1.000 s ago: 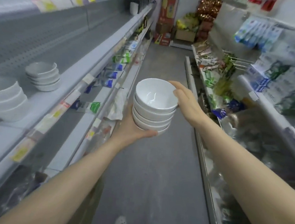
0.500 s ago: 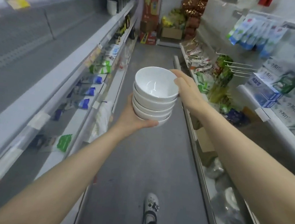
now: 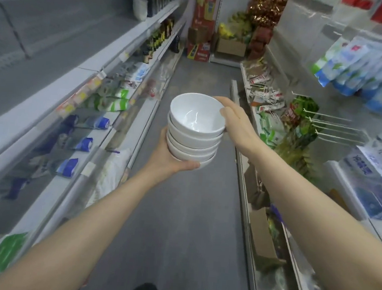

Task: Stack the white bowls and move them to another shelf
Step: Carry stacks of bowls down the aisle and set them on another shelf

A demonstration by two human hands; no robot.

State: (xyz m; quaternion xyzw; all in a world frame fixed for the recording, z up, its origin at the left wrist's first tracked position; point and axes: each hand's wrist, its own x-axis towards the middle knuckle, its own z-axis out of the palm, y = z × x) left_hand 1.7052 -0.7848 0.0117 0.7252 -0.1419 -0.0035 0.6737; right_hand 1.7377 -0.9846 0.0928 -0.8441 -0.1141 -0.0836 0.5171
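Observation:
A stack of several white bowls (image 3: pixel 194 131) is carried in mid-air over the aisle floor, in the middle of the view. My left hand (image 3: pixel 172 160) cups the bottom of the stack from below and from the left, with the thumb curled under the lowest bowl. My right hand (image 3: pixel 235 123) grips the right rim of the top bowl, fingers wrapped over its far edge. The top bowl is empty inside.
Grey shelves (image 3: pixel 58 102) with packets run along the left, with a bare upper shelf. On the right are low shelves (image 3: pixel 250 163), wire hooks (image 3: pixel 333 128) and hanging packets. Cardboard boxes (image 3: pixel 202 31) close the far end of the grey aisle floor (image 3: pixel 186 224).
I have walked forward along the aisle with the stack held the same way. The bowls left on the left shelf have passed out of view.

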